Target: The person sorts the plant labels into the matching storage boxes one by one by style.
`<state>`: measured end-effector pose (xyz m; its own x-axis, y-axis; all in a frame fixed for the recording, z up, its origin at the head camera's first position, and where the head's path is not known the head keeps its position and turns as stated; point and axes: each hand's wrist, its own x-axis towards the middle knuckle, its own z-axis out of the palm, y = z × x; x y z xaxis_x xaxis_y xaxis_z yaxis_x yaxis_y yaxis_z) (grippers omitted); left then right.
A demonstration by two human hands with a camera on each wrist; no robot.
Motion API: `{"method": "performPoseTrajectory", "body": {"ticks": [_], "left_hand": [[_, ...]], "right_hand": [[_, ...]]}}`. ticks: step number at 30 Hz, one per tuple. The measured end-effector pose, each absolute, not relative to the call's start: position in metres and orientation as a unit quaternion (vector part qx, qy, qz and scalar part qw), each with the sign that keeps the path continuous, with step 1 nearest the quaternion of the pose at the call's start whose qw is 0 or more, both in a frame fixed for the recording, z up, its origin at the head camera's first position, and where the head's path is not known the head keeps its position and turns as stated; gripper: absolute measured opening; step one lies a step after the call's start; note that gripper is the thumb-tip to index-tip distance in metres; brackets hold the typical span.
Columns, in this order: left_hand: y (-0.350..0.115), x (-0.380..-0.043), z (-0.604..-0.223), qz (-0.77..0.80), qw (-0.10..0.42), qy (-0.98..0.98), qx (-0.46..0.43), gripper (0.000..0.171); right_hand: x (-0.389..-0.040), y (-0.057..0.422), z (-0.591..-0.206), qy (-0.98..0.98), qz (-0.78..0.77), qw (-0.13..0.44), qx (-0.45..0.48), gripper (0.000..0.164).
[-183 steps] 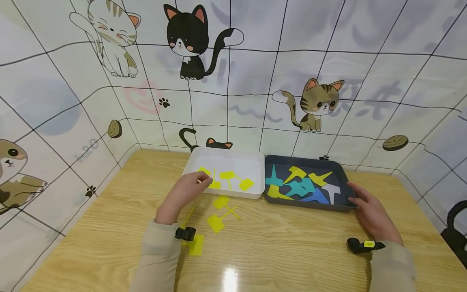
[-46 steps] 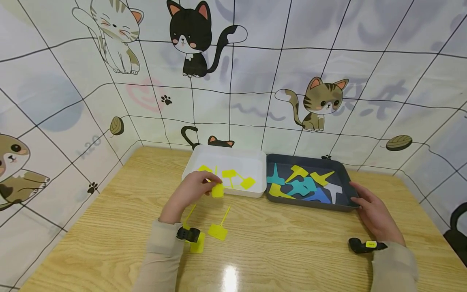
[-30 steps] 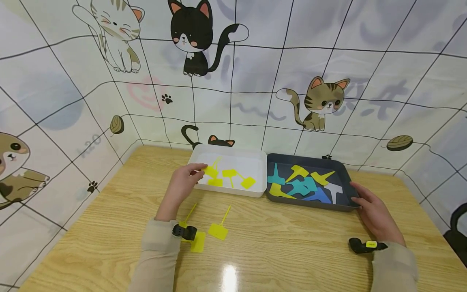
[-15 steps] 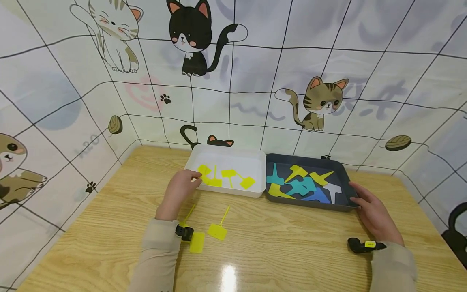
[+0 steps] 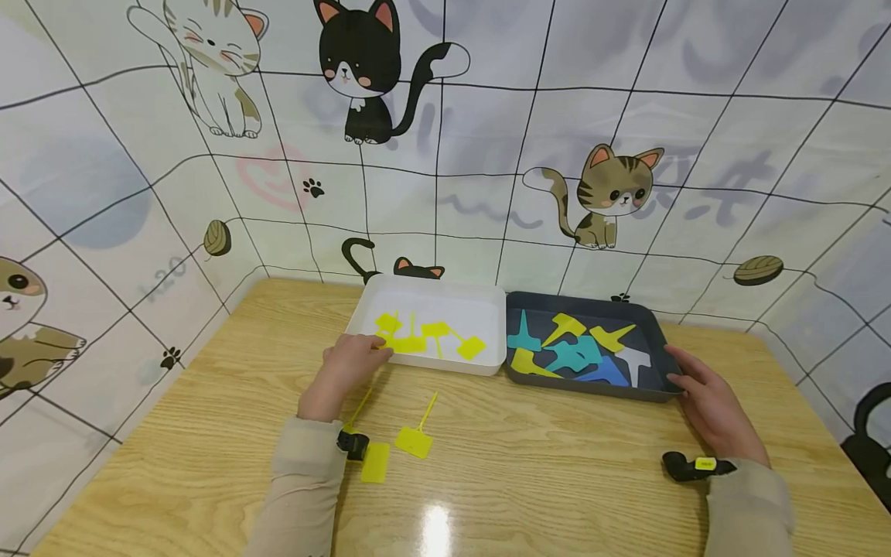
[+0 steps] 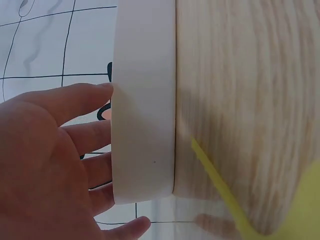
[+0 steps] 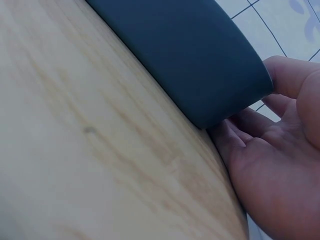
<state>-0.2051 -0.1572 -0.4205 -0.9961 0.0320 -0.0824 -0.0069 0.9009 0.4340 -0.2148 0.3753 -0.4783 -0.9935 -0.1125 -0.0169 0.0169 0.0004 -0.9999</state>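
My left hand [image 5: 351, 363] reaches over the front left rim of a white tray [image 5: 459, 302]. Its fingertips touch a thin yellow tag lying inside. In the left wrist view the fingers [image 6: 90, 135] are extended, their tips hidden behind the tray wall [image 6: 145, 100]. Several flat yellow tags [image 5: 471, 348], with rectangular heads and thin stems, lie in that tray. My right hand [image 5: 720, 410] grips the right end of a dark grey tray [image 5: 592, 388]. In the right wrist view some fingers [image 7: 252, 122] are under its corner, another digit at its rim.
The dark tray holds several T-shaped plant labels in teal [image 5: 574, 356], yellow [image 5: 612, 338], blue [image 5: 604, 373] and white [image 5: 635, 363]. More yellow tags [image 5: 414, 442] lie on the wooden table [image 5: 529, 480], some partly under my left wrist. A cat-print cloth [image 5: 473, 201] stands behind the trays.
My left hand picked up one of the crossed yellow tags from the table, carried it into the white tray and released it, then shifted toward the tray's front. My right hand stays put.
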Motion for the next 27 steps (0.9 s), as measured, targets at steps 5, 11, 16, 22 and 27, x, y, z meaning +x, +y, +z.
{"method": "performPoseTrajectory", "body": {"ticks": [5, 11, 16, 22, 27], "left_hand": [[-0.1555, -0.2067, -0.4253, 0.226, 0.06, 0.972, 0.007, 0.042], [-0.1552, -0.207, -0.4301, 0.23, 0.071, 0.971, 0.008, 0.051], [-0.1535, -0.2064, -0.4306, 0.217, 0.077, 0.973, 0.004, 0.054], [-0.151, -0.2055, -0.4303, 0.201, 0.079, 0.976, 0.006, 0.061], [-0.1495, -0.2047, -0.43, 0.195, 0.076, 0.978, 0.004, 0.064]], "right_hand": [[-0.2147, 0.3748, -0.477, 0.707, -0.705, 0.046, -0.031, 0.054], [-0.2146, 0.3739, -0.4762, 0.707, -0.706, 0.045, -0.03, 0.053], [-0.215, 0.3737, -0.4765, 0.705, -0.708, 0.046, -0.028, 0.052], [-0.2132, 0.3746, -0.4764, 0.7, -0.712, 0.048, -0.041, 0.052], [-0.2126, 0.3737, -0.4758, 0.703, -0.708, 0.045, -0.041, 0.053]]}}
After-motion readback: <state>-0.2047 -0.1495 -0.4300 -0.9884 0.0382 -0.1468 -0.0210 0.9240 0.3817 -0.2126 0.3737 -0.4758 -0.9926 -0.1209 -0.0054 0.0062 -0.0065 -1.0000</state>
